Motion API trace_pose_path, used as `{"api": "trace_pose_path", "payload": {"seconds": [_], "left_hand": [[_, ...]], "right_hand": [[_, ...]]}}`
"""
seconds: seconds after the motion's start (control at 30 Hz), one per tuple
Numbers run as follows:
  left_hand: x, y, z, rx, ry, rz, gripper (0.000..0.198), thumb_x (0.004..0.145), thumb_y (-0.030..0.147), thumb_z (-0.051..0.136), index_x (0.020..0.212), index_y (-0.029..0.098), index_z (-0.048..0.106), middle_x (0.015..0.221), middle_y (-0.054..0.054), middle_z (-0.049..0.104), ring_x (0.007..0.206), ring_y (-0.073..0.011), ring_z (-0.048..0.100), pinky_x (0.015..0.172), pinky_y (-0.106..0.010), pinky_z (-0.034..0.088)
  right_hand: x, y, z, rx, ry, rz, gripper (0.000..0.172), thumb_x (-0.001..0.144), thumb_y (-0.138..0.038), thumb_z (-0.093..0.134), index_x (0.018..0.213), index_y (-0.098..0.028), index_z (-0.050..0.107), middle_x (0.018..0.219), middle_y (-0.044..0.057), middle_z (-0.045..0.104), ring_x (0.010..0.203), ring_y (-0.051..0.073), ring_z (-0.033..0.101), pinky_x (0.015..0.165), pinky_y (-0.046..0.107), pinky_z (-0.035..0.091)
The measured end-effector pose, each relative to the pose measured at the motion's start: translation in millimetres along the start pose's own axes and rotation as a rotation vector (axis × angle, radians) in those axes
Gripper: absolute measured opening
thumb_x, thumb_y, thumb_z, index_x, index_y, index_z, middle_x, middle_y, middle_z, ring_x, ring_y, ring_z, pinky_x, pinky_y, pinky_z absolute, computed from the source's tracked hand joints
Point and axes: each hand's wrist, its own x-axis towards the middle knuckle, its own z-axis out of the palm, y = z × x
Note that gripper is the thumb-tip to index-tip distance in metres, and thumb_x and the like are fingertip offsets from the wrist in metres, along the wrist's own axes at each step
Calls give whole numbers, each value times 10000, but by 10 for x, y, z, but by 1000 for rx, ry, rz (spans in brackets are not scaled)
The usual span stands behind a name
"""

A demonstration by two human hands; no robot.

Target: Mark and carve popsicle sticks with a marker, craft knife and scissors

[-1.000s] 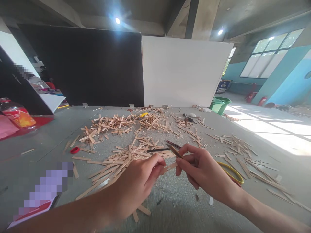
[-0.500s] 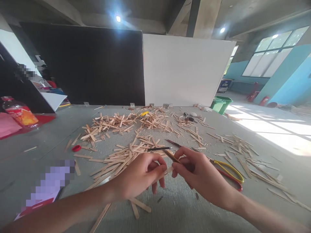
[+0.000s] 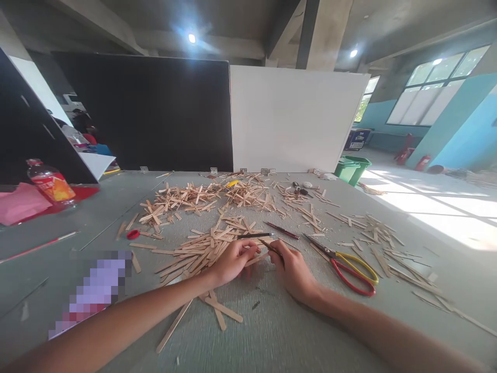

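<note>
I'm seeing my right hand [image 3: 294, 269] pinching a slim tool [image 3: 269, 246], its tip pointing away and leftward. A stick [image 3: 257, 259] is slanting between both hands, far end rightward, near end reaching the curled left hand [image 3: 233, 260]; whether that's gripping it, I'm not telling clearly.

Slim pointed tool [image 3: 268, 246], slanted, in right fingers [image 3: 286, 249]; pale wooden stick [image 3: 257, 259], tilted, at left fingers [image 3: 250, 252].

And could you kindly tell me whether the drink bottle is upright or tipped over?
Upright: the bottle stands with its red cap uppermost.
</note>
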Motion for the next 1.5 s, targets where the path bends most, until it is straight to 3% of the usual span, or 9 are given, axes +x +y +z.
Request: {"api": "trace_pose_path", "payload": {"seconds": [0.2, 0.63, 1.2, 1.37, 1.5], "left_hand": [[-17, -1, 39, -22, -50, 77, 494, 931, 671, 625, 938, 180, 677, 625, 23, 618, 434, -119, 560, 434, -222, 390], [-21, -12, -1, -21, -98, 103, 453, 987, 619, 591, 881, 183, 650, 709, -14, 696, 475, -118, 589, 449, -220, 377], [38, -22, -74, 22, -231, 20, 561, 939, 716, 586, 920, 161, 662, 664, -8, 671, 525, -125, 591, 458, -207, 364], [14, 1, -81, 29, -245, 28, 574, 946, 720, 569, 813, 166, 639, 626, -2, 633, 513, -118, 541, 487, -221, 368], [-13, 27, -72, 20, -227, 29, 543, 951, 706, 577, 862, 174, 640, 622, 10, 622, 514, -125, 534, 494, -230, 369]], "right_hand": [[35, -22, -29, -8, -14, -28, 155, 1049, -272, 422, 1007, -243, 569, 865, 37, 711, 701, 200, 638, 675, 277, 452], [28, -31, -39, -20, 7, -51, 124, 1035, -263, 436, 972, -247, 541, 803, 14, 681, 672, 188, 622, 667, 267, 452], [11, 20, -34, -62, -44, -98, 184, 1016, -210, 412, 1040, -215, 595, 795, 33, 705, 626, 166, 616, 617, 256, 431], [3, 13, -33, -59, -56, -101, 185, 1024, -220, 405, 1034, -216, 589, 787, 33, 702, 610, 167, 600, 604, 258, 420], [-1, -1, -35, -45, -67, -109, 175, 1022, -217, 411, 1018, -225, 586, 773, 21, 693, 593, 164, 589, 586, 254, 413]]}}
